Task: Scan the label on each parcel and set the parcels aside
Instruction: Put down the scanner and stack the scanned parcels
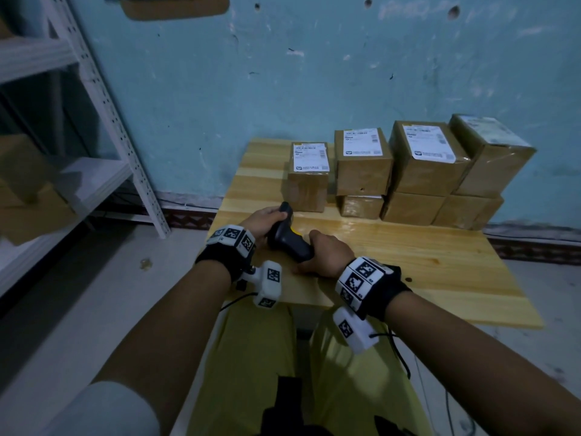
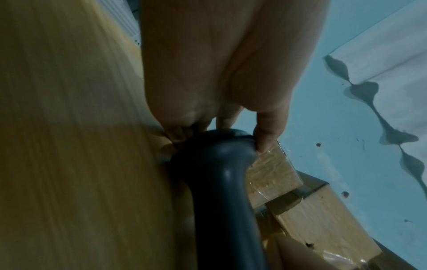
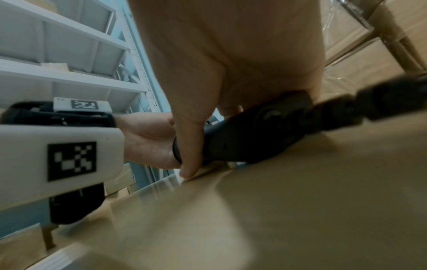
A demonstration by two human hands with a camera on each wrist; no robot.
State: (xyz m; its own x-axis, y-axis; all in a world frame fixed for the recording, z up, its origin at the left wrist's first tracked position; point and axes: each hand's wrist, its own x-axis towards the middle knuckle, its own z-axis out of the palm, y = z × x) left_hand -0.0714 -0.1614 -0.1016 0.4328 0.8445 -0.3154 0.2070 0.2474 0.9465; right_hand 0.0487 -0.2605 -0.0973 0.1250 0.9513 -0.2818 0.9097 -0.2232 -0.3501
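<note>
Gripping the one black scanner [image 1: 287,234] at both ends, left hand [image 1: 262,220] curled round its head and right hand [image 1: 327,254] round its handle, a fumbled handover is risked on the table [image 1: 440,253]. Seven stacked parcels [image 1: 427,158] are counted against the wall, four labels visible; the upper tier could be toppled.

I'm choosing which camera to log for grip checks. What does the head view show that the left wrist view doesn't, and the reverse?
Only the head view shows the parcels' white labels, the right hand on the scanner's handle, and the whole table. Only the left wrist view shows the left hand's fingertips curled round the scanner's head. Both show the scanner, the left hand, the table and brown parcels.
</note>
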